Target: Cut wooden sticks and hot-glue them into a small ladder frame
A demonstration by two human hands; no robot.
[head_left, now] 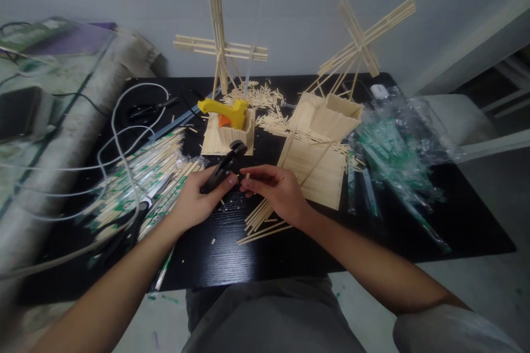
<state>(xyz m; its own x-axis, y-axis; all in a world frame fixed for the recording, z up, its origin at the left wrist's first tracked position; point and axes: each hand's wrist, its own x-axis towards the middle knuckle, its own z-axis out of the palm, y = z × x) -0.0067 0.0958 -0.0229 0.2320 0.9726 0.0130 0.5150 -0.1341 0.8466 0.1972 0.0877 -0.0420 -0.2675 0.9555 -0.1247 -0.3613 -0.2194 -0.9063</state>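
Observation:
My left hand (194, 201) grips black cutting pliers (226, 165) over the black table (372, 231), jaws pointing up and away. My right hand (275, 187) pinches a short wooden stick piece (247, 176) just beside the pliers' handles. A loose bundle of thin wooden sticks (259, 218) lies on the table under my right hand. Both hands almost touch at the fingertips.
A yellow glue gun (226, 110) rests on a small stick box (227, 135). Two stick windmills (219, 47) (360, 38) stand behind, near a flat stick panel (317, 174). Wrapped chopsticks (141, 182) and scissors (143, 209) lie left; plastic wrappers (393, 154) right; white cable (120, 138) left.

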